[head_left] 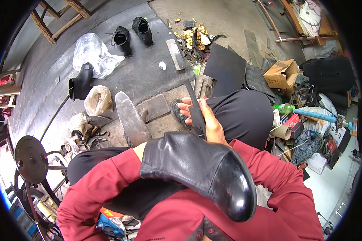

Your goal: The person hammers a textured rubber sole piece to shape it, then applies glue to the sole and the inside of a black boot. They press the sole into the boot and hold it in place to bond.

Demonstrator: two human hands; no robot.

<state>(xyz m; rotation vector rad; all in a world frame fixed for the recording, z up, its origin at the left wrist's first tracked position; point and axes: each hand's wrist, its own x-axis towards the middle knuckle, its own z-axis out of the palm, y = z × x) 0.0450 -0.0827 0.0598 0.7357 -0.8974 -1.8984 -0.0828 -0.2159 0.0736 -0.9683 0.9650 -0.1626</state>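
A black leather boot (185, 160) lies on its side across my lap, its shiny toe toward the lower right. My left wrist (139, 151) reaches the boot's shaft; the boot hides that hand's fingers. Just beyond the boot, my right hand (214, 126) has its palm turned up, with a long, thin black strip (196, 116) between thumb and fingers. The strip's lower end passes behind the boot, so I cannot tell whether they are joined. Left of this hand stands a grey, sole-shaped metal last (128, 114).
Black boots (142, 31) and a clear plastic bag (93, 54) lie ahead on a dark mat. Scraps (195, 40) are heaped beyond black sheet material (225, 68). To the right are a cardboard box (281, 74) and clutter; a machine wheel (31, 159) stands left.
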